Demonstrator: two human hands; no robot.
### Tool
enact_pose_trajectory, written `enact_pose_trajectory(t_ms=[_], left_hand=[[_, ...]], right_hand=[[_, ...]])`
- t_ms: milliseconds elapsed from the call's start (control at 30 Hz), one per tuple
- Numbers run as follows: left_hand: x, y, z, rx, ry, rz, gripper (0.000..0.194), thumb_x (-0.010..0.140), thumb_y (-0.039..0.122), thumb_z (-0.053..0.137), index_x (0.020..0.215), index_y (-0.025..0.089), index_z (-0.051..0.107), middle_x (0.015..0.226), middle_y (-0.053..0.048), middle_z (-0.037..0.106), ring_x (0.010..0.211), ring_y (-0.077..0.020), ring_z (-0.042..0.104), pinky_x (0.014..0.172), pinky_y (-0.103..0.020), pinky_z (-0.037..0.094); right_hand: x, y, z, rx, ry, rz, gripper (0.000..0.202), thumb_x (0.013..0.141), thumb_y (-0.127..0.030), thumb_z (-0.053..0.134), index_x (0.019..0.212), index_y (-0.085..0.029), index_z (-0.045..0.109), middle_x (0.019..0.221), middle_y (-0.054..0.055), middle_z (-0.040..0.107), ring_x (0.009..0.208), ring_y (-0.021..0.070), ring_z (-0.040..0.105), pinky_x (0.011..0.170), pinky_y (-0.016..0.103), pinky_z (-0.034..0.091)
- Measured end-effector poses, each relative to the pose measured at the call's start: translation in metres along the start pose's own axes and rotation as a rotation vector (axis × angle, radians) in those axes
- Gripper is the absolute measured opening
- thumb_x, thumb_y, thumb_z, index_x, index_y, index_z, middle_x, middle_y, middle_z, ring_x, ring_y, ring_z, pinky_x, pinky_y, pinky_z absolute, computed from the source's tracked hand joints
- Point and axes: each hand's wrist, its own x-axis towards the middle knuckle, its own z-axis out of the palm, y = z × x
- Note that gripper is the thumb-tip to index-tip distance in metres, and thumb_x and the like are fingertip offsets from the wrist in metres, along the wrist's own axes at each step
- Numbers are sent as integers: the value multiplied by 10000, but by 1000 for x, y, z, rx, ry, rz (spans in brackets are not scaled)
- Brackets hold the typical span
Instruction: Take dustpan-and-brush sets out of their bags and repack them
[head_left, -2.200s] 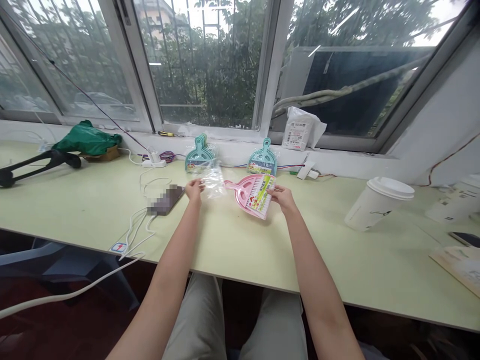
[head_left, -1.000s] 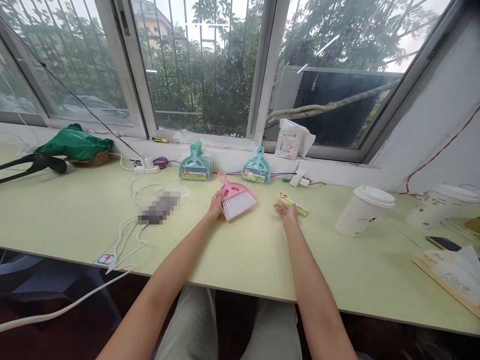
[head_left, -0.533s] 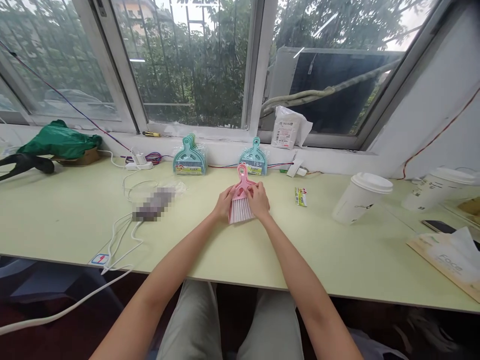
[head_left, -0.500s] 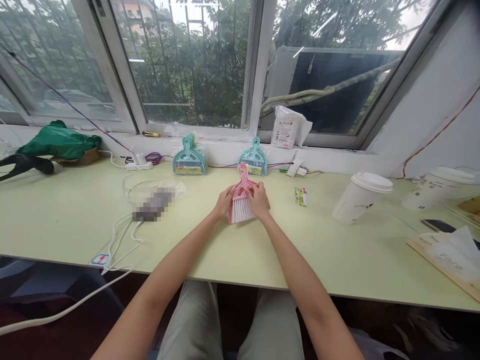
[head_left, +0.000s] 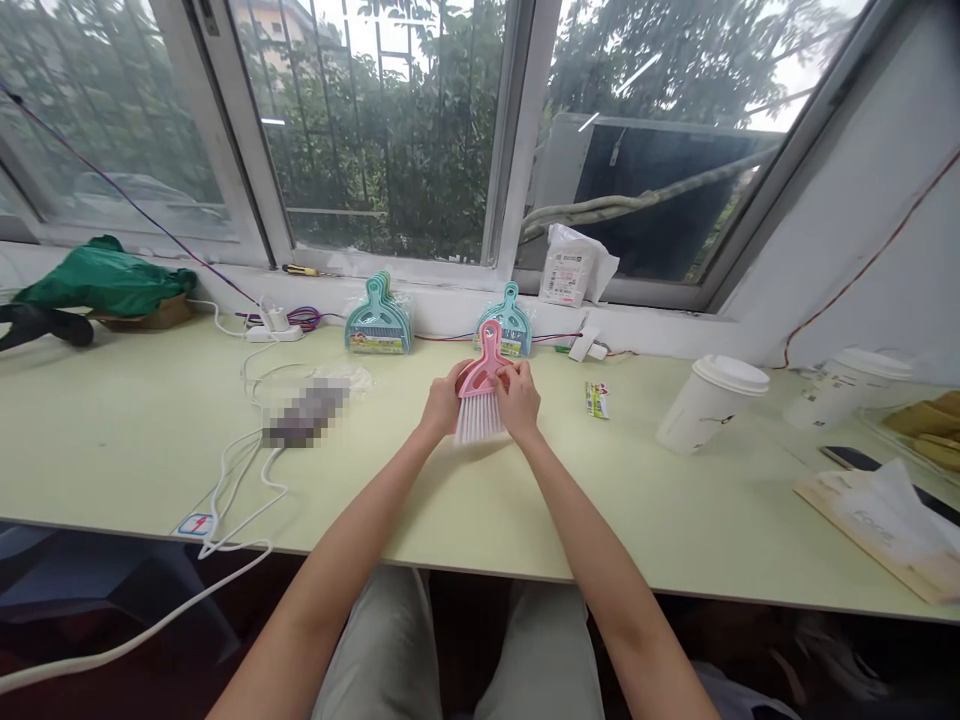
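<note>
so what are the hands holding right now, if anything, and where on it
A pink brush and dustpan set: left hand at its left edge, right hand at its right side, fingers above the bristles.

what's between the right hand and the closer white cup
The head view shows a small printed card on the table between the right hand and that cup.

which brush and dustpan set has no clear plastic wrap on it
The pink plastic set with white bristles, held in the left hand and right hand; the teal plastic sets behind it show clear wrap.
</note>
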Motion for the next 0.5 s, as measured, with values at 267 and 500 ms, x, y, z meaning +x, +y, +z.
enact_pose_trajectory(t_ms=[267, 500], left_hand=[[11, -6, -20, 289, 130, -137, 499, 873, 185, 459, 1371, 192, 491, 898, -126, 693, 956, -294, 627, 901, -372, 421], [25, -46, -54, 528, 96, -374, 374, 906, 278, 334, 1066, 154, 649, 1007, -171, 683, 973, -319, 622, 792, -377, 453]], right_hand=[[5, -12, -18, -60, 105, -81, 368, 940, -503, 420, 893, -213, 641, 1011, 56, 542, 840, 171, 564, 686, 274, 379], [14, 27, -28, -381, -66, 40, 304, 922, -392, 481, 921, -169, 689, 1042, 120, 583, 937, 231, 580, 770, 329, 398]])
